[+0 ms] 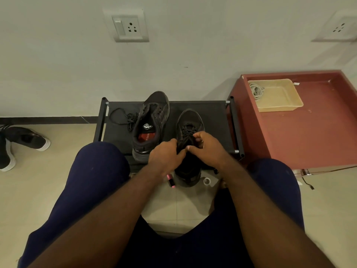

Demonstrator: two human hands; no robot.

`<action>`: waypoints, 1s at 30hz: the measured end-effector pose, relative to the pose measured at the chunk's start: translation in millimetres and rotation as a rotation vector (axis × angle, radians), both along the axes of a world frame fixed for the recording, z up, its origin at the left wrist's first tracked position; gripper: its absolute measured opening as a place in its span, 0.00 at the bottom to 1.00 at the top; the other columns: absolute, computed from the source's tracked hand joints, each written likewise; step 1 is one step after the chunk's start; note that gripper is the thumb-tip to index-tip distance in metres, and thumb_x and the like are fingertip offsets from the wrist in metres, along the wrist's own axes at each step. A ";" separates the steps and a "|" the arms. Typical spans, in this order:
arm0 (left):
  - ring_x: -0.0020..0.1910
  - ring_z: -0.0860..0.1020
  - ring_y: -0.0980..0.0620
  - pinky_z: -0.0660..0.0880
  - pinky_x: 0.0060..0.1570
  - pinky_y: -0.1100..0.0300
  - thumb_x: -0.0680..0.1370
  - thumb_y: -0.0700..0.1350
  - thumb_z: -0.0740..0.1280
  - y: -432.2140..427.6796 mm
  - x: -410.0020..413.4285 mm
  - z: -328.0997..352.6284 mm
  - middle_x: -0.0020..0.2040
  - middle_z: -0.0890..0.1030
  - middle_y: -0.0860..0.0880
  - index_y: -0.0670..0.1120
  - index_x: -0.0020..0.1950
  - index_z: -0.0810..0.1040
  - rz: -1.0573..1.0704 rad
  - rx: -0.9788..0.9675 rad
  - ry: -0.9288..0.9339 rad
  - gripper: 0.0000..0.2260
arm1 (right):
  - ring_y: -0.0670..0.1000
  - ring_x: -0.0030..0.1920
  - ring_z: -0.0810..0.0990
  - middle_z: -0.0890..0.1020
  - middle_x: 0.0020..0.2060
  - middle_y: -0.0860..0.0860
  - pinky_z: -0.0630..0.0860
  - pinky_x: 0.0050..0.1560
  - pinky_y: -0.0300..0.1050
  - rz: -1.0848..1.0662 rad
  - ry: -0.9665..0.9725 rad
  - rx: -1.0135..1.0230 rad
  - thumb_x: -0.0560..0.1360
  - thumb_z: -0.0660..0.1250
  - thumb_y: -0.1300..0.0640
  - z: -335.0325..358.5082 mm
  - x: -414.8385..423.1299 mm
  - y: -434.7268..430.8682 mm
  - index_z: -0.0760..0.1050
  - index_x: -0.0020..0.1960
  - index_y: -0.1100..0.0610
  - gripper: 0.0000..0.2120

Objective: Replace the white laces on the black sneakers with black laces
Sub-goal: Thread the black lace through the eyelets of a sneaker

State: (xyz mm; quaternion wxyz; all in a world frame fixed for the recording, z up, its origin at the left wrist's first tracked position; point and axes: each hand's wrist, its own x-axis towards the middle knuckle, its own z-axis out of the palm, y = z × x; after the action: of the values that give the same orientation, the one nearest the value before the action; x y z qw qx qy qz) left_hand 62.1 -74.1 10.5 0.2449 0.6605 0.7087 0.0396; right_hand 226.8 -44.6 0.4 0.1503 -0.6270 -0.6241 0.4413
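Just below the middle of the frame, both hands meet over the nearer sneaker (190,120), which stands toe-up on the front edge of a black shoe rack (212,117). The left hand (166,153) curls its fingers round that sneaker's throat. The right hand (206,147) pinches the threaded black lace (188,130) between thumb and forefinger (the dark-on-dark detail is hard to read).

To the left stands the unlaced sneaker (154,113), its red insole showing, and beside it a loose black lace (119,118) lies on the rack.

At right, a tan basket (280,97) holding a coiled white cord (256,89) sits on a red cabinet (309,132).
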 end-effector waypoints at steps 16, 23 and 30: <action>0.24 0.66 0.59 0.65 0.27 0.67 0.80 0.43 0.64 -14.9 -13.1 30.3 0.25 0.68 0.55 0.48 0.32 0.70 0.059 -0.238 -0.728 0.16 | 0.61 0.52 0.78 0.75 0.55 0.56 0.73 0.48 0.54 -0.044 -0.365 0.213 0.81 0.61 0.56 -10.2 -37.3 -25.0 0.70 0.56 0.55 0.05; 0.24 0.61 0.58 0.61 0.26 0.65 0.81 0.44 0.64 -19.8 -13.2 32.6 0.26 0.64 0.54 0.49 0.32 0.66 0.121 -0.267 -0.835 0.18 | 0.59 0.52 0.78 0.78 0.51 0.55 0.75 0.50 0.53 -0.199 -0.292 0.208 0.79 0.65 0.58 -9.4 -24.8 -18.2 0.70 0.51 0.54 0.04; 0.24 0.66 0.58 0.64 0.26 0.66 0.80 0.44 0.65 -21.6 -18.6 30.8 0.26 0.69 0.53 0.45 0.34 0.73 0.134 -0.302 -0.695 0.14 | 0.58 0.47 0.78 0.76 0.48 0.52 0.76 0.47 0.56 -0.126 -0.278 0.273 0.77 0.66 0.57 -12.8 -28.0 -20.1 0.72 0.48 0.53 0.03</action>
State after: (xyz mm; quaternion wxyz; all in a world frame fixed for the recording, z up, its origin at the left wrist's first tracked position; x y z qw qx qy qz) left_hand 43.5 -95.7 41.3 0.5620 0.5165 0.6227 0.1720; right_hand 198.8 -64.7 -12.4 0.1734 -0.6935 -0.6525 0.2516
